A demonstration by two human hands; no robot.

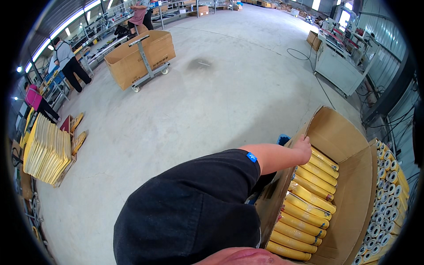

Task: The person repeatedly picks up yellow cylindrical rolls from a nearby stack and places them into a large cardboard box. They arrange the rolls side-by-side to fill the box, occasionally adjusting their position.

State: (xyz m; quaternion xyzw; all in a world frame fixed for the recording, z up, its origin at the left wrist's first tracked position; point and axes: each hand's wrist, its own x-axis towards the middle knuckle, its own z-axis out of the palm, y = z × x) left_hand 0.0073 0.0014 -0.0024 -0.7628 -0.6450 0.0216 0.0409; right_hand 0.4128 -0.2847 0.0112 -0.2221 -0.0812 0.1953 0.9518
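My left hand (302, 150) reaches to the far left corner of an open cardboard box (351, 201). Its fingers look curled over the box's rim there, though the fingertips are partly hidden. Just below the hand, a row of yellow wrapped rolls (308, 207) lies side by side inside the box, near its left wall. They look covered in clear plastic. My left arm, in a short black sleeve with a small blue tag, crosses the lower middle of the view. My right hand is out of view.
Many yellow rolls with round hollow ends (384, 212) are stacked right of the box. A grey machine (340, 62) with cables stands at the far right. A large carton on a wheeled cart (141, 57) and stacked yellow sheets (48, 150) stand left. Several people work along benches.
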